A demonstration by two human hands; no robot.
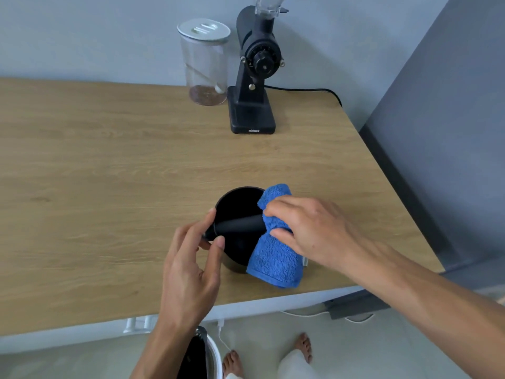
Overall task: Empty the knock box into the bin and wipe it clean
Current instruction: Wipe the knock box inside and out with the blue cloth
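A round black knock box stands upright on the wooden table near its front edge, with a black bar across its mouth. My left hand grips the box's left rim and the bar's left end. My right hand presses a blue cloth against the box's right rim and the bar's right end; the cloth hangs down the outside of the box. Below the table edge, partly hidden by my left forearm, a white bin with a black liner stands on the floor.
A black coffee grinder stands at the back of the wooden table, its cord trailing right. A clear lidded canister is beside it on the left. A grey wall lies to the right. My bare feet are on the floor by the bin.
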